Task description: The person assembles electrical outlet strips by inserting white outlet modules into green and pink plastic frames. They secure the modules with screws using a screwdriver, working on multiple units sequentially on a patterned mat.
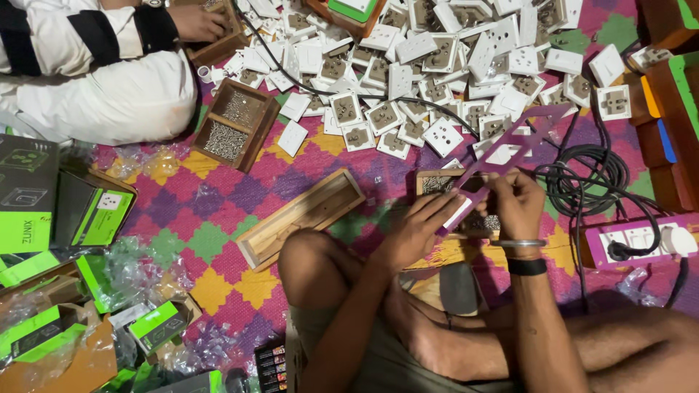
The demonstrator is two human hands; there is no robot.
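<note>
left hand [415,231]: closed on the lower end of the purple frame [510,149], fingers curled around its edge
right hand [518,202]: pinching the same frame near the middle, with a bangle and a dark band on the wrist
frame: long, tilted, raised over a small wooden box [437,182], above the knees
behind: heap of white sockets [437,73] on the patterned mat [218,211]
right side: black cable [582,175], purple power strip [641,240]
top left: another person's hand [195,22] in a wooden tray [218,44]
</note>
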